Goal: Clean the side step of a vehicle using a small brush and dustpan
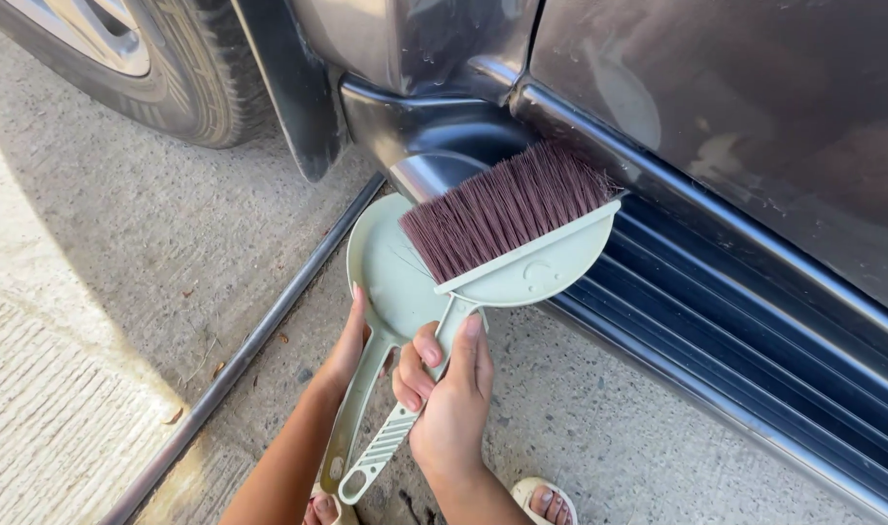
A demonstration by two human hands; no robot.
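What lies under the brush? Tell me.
Under the brush sits the pale green dustpan, its left rim and handle showing. Beyond it are the car's sill and concrete. The pan's right part is covered, so any dirt there is unseen.

A rough grey concrete floor [123, 253] lies in bright sunlight at left and shade elsewhere. A dark metal floor rail [259, 335] crosses it diagonally. A dusty dark grey car body [735, 107] with ribbed side step [755, 340] and black rubber tyre [186, 73] fills the top.
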